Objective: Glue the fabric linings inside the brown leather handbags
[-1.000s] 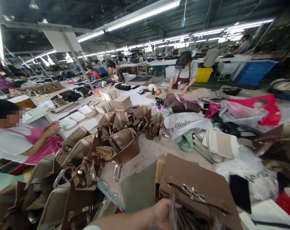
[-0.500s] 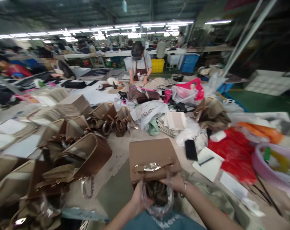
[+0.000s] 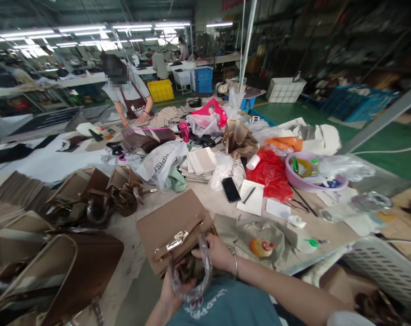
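Note:
A brown handbag (image 3: 174,222) with a gold clasp lies tilted close to my body, its plastic-wrapped handle (image 3: 207,271) toward me. My left hand (image 3: 171,287) grips it from the near left, fingers partly hidden behind the handle and the dark lining. On the near right my right hand (image 3: 217,253) is closed on the bag's side by the handle, a bracelet at its wrist. Beyond the bag are a black phone (image 3: 230,189) and a white notepad (image 3: 250,197) with a pen on it.
Several unfinished brown bags (image 3: 86,258) crowd the left. To the right are a glue bottle (image 3: 261,247), a red plastic bag (image 3: 271,174), a purple basin (image 3: 314,181) and a grey crate (image 3: 378,271). Across the table a co-worker (image 3: 132,97) handles flat pieces.
My view has swung right, bringing the glue bottle and crate into sight. The handbag has turned anticlockwise in the picture, still in both hands.

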`<control>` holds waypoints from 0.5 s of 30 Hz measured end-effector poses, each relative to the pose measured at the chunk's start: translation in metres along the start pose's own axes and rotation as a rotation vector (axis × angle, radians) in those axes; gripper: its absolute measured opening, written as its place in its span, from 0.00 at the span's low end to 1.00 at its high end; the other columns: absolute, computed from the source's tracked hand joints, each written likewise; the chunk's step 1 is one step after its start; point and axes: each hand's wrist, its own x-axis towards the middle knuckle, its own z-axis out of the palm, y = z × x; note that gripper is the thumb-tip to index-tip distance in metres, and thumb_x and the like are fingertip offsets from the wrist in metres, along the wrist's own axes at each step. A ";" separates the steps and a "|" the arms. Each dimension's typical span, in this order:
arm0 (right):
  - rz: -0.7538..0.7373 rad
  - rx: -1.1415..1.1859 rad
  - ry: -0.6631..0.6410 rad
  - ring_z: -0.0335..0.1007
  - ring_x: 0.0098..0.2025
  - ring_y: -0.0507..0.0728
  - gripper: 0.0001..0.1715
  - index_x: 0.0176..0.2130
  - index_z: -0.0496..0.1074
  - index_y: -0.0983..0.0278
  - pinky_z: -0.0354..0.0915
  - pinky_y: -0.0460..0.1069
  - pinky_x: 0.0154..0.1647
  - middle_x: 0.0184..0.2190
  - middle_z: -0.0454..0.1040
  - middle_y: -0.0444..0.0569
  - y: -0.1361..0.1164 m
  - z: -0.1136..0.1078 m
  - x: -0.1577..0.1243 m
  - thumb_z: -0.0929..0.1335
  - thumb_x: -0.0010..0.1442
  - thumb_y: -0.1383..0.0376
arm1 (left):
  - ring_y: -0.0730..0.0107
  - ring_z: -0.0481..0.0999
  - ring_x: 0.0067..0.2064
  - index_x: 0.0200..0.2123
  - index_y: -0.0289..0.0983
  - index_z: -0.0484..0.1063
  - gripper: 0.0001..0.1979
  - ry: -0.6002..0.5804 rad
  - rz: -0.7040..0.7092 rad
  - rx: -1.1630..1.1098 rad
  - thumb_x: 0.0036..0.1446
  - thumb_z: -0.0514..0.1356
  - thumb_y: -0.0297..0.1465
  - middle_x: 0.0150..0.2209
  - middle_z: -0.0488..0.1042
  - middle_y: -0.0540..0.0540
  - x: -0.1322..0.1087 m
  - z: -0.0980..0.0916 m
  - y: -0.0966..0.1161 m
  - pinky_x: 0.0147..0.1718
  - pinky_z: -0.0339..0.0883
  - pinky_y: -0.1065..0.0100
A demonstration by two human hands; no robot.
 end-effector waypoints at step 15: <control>-0.200 -0.713 0.007 0.71 0.45 0.62 0.13 0.26 0.77 0.63 0.63 0.54 0.46 0.33 0.79 0.52 0.009 -0.003 -0.013 0.66 0.56 0.61 | 0.50 0.77 0.48 0.51 0.34 0.73 0.18 -0.052 -0.106 0.048 0.58 0.54 0.28 0.37 0.81 0.41 -0.001 0.026 0.001 0.51 0.68 0.49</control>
